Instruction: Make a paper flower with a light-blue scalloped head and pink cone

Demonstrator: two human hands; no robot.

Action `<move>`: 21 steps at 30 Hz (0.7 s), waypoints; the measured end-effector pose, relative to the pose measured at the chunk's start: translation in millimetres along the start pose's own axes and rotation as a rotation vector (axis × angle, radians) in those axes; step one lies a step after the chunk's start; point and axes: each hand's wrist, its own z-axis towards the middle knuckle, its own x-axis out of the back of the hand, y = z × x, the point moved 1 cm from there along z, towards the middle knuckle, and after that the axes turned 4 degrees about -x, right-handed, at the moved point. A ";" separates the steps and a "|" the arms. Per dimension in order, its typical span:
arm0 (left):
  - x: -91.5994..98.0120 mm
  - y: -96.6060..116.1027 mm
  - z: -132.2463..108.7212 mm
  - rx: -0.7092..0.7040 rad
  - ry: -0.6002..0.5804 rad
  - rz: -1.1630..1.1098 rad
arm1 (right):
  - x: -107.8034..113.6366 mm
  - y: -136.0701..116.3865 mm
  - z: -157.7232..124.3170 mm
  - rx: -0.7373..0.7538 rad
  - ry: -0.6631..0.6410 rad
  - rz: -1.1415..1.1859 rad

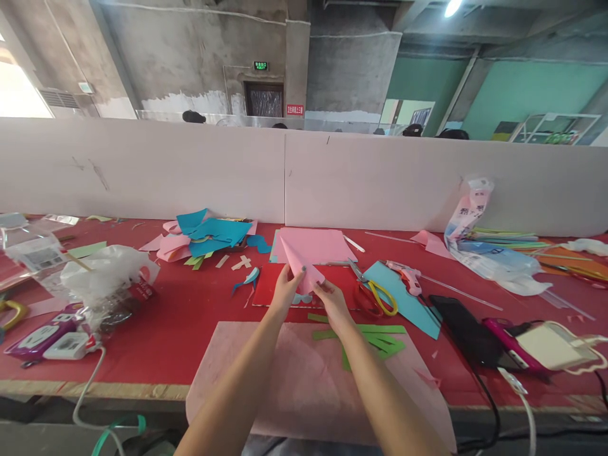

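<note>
A folded pink paper [303, 267], narrowing to a point at its far end, is held up between both hands over the middle of the table. My left hand [287, 286] pinches its left edge, and my right hand [331, 297] grips its lower right corner. Beneath it lies a red board [270, 288] with small pale blue pieces [302, 299] on it, partly covered by my hands. Behind the held paper rests a flat stack of pink sheets [327, 244]. Green paper strips [380, 342] lie by my right forearm.
Yellow-and-red-handled scissors [380, 297], a blue sheet [418, 310], a pink glue gun [406, 275] and a black phone [468, 326] are on the right. Blue scraps [218, 232] and a plastic bag [107, 275] lie left. A white partition [213, 171] stands behind.
</note>
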 end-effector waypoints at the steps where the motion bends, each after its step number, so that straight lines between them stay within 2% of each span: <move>1: 0.5 -0.4 0.2 0.005 0.008 0.004 | -0.1 -0.5 -0.3 -0.003 -0.014 0.000; 7: 2.6 -3.2 1.0 0.038 0.062 0.044 | 1.7 -3.9 -2.4 -0.015 -0.030 0.010; 14: 1.9 -0.9 0.6 0.022 0.039 0.050 | -1.1 -6.1 -5.0 -0.047 0.046 0.028; 21: -2.0 4.9 -1.8 0.028 0.053 0.049 | 5.2 1.2 1.8 -0.060 0.024 0.079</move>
